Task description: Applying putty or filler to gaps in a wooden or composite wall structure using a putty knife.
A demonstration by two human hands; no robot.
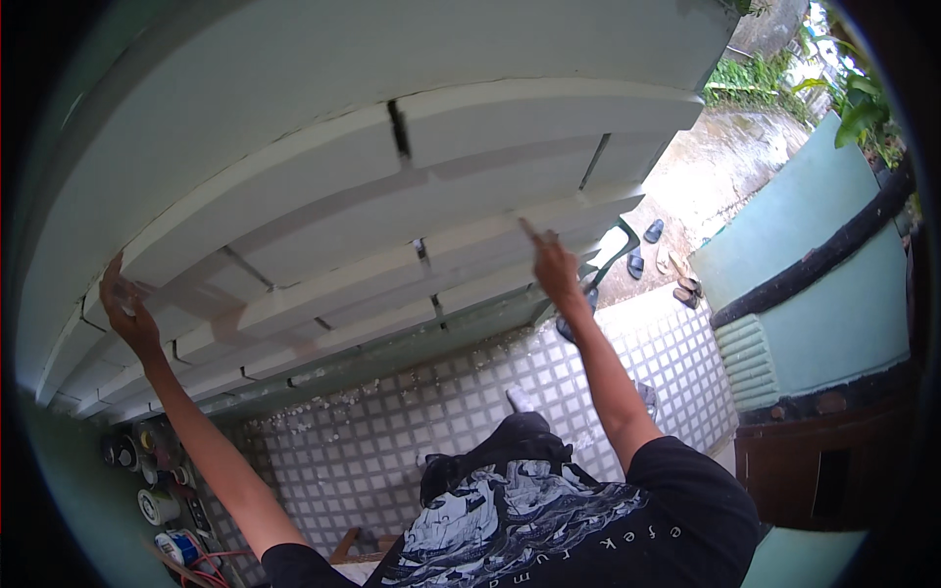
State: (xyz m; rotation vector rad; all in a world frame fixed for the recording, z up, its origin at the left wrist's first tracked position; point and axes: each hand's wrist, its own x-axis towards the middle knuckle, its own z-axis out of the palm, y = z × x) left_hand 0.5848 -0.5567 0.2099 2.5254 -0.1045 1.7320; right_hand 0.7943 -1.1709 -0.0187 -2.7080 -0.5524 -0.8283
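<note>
A pale wall with raised white bands (490, 103), crossed by short black grooves (399, 131), rises in front of me. My left hand (129, 309) is raised at the wall's far left, its fingers apart at the end of the upper band. It holds nothing that I can see. My right hand (556, 263) is lifted before a middle band, the index finger stretched toward the wall and the other fingers partly curled. Nothing shows in it. Whether that fingertip touches the wall, I cannot tell.
White flecks lie on the checked tile floor (392, 441) along the wall's foot. Containers such as a tub (157, 506) stand at lower left near a red cable (211, 563). Sandals (635, 263) lie by the doorway. A brown wooden cabinet (774, 480) stands at right.
</note>
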